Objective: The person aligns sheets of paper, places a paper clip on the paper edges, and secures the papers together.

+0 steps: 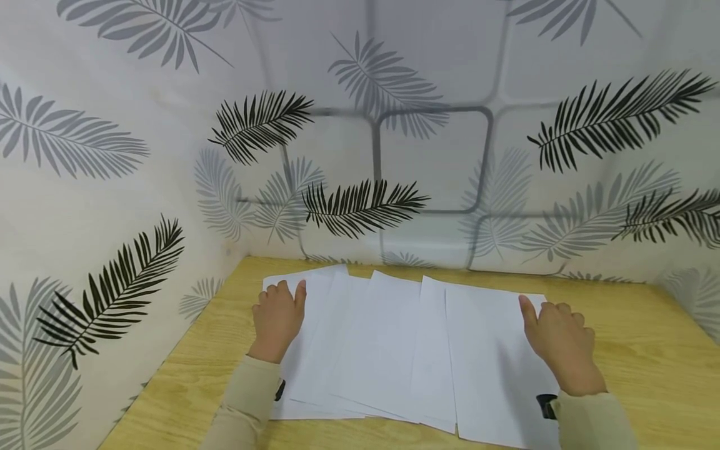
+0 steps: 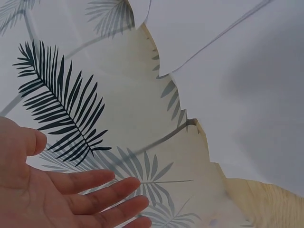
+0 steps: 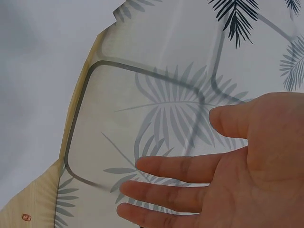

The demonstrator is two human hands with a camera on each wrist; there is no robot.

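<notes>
Spreading appeared done: your left hand (image 1: 279, 320) and right hand (image 1: 562, 345), both released, were near the outer edges of overlapping, not-yet-aligned paper sheets (image 1: 382, 350) on the table (image 1: 652, 362).

The sheets (image 1: 382, 350) are smooth matt paper, the tabletop (image 1: 652, 356) wood-grained, the sleeves (image 1: 244, 397) cloth.

The desk (image 1: 647, 350) has a yellow wood-grain top. White paper sheets (image 1: 382, 344) lie on it, overlapping, in a fanned row running from nine o'clock to three o'clock. In the right wrist view, a small red mark (image 3: 26, 217) shows on it at seven o'clock.
</notes>
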